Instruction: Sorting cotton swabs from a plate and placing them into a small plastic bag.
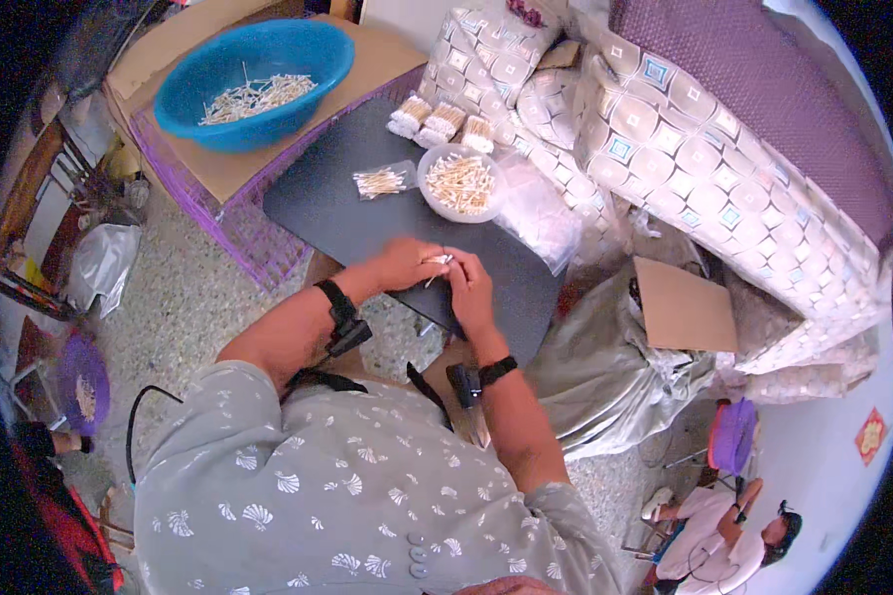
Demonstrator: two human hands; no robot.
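Observation:
Over the near edge of a dark table point(337, 213), my left hand point(410, 264) and my right hand point(469, 288) meet, fingers closed. A few cotton swabs point(441, 260) show between the fingertips of both hands; how many is hidden. Just beyond my hands stands a round translucent tub point(432, 198) full of loose cotton swabs point(458, 182). To its left lies a small clear bag point(397, 178) with swabs in it. Several packed bundles of swabs point(442, 123) sit in a row behind the tub.
A blue basin point(174, 124) of swabs stands on cardboard at the far left. Right of the tub lie clear plastic bags point(541, 218). A patterned covered sofa point(685, 149) and an open cardboard box point(687, 305) are on the right. Another person point(719, 540) sits at lower right.

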